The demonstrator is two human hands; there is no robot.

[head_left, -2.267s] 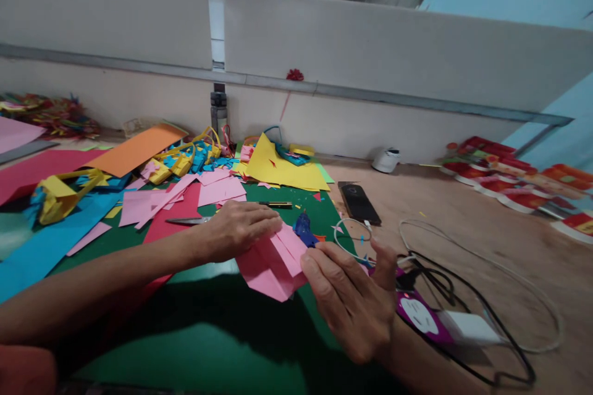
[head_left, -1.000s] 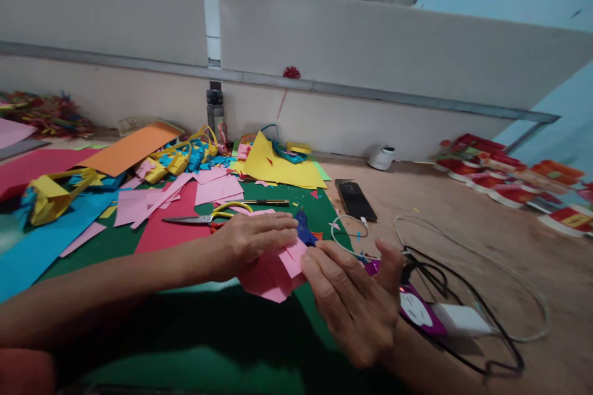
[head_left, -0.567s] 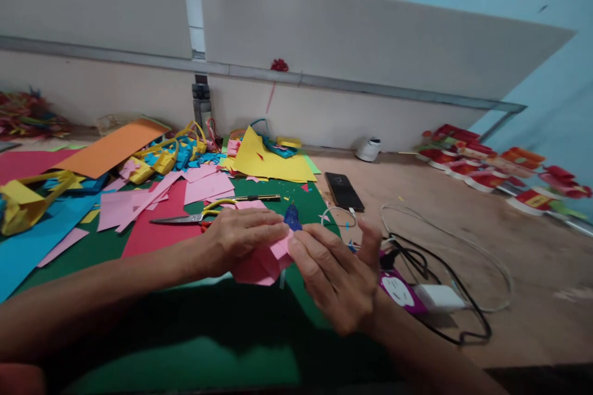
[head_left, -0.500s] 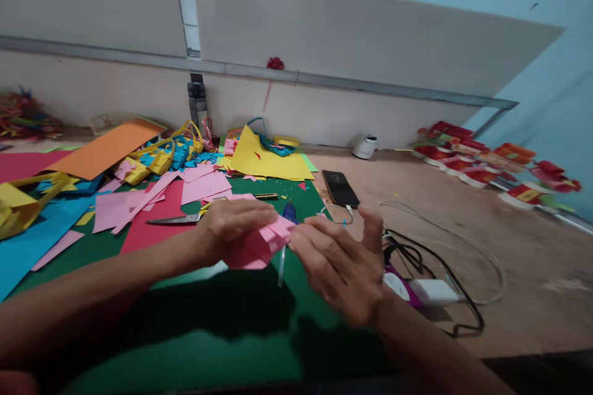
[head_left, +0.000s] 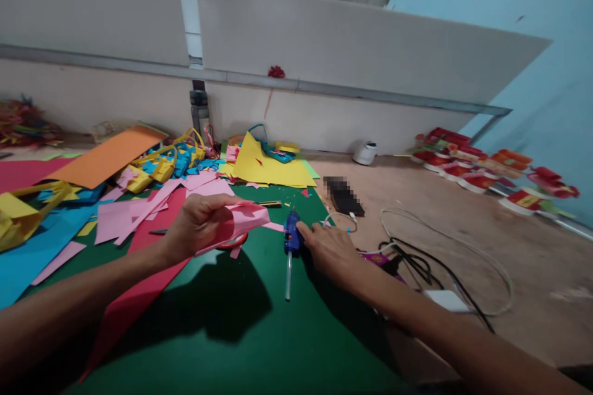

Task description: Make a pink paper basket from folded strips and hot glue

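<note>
My left hand (head_left: 201, 225) is closed on a folded pink paper piece (head_left: 248, 222), held above the green mat (head_left: 259, 345). A narrow pink strip reaches from it toward the blue glue gun (head_left: 291, 234). A clear glue stick (head_left: 288, 278) pokes out of the gun's rear, toward me. My right hand (head_left: 331, 250) is closed at the gun's right side, its fingers partly hidden. Beneath my left hand lie scissors, with a red-orange handle loop (head_left: 235, 242) and a blade tip in sight.
Pink paper scraps (head_left: 123, 219), a red sheet (head_left: 139, 296) and a yellow sheet (head_left: 273, 166) lie left and behind. A phone (head_left: 345, 196), cables (head_left: 417, 262) and a white adapter (head_left: 447, 301) are on the right. Red paper crafts (head_left: 479, 182) line the far right.
My right hand has left the pink paper and moved down to the glue gun. My left hand has shifted left and now holds the paper alone, turned to another angle.
</note>
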